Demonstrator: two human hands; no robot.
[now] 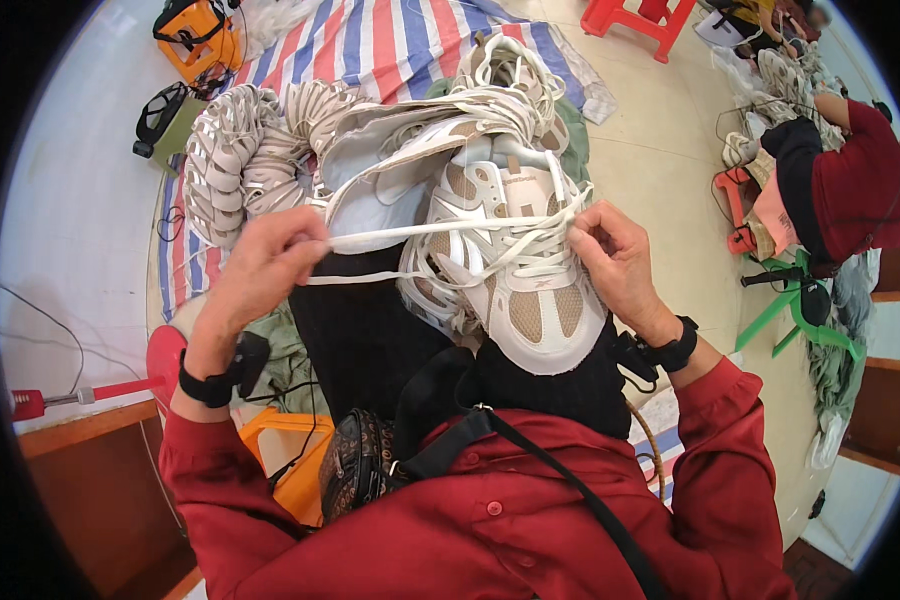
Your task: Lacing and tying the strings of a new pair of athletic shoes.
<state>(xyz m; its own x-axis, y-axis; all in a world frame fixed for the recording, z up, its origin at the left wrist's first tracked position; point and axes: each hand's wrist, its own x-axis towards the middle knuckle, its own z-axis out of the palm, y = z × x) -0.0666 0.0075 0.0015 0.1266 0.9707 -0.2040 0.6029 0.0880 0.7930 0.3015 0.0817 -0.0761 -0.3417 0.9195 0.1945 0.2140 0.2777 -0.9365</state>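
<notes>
A beige and white sneaker upper (pixel 545 325) lies across my lap, its toe toward me and mesh panels on the toe. White shoelace (pixel 440 229) is threaded through its eyelets and stretches taut to the left. My left hand (pixel 270 260) is closed in a pinch on this lace, away from the shoe. At the shoe's right edge, my right hand (pixel 618 262) pinches the lace beside the eyelets; its fingertips partly hide the grip. A second strand of lace runs below the first toward my left hand. More uppers (pixel 420 150) are piled against the sneaker's far side.
Rows of stacked shoe uppers (pixel 215 165) rest on a striped tarp (pixel 370 45) ahead and left. A red stool (pixel 638 22) stands far right. Another person in a red sleeve (pixel 865 170) sits at right near a green stool (pixel 795 310). An orange stool (pixel 288 450) is at my left.
</notes>
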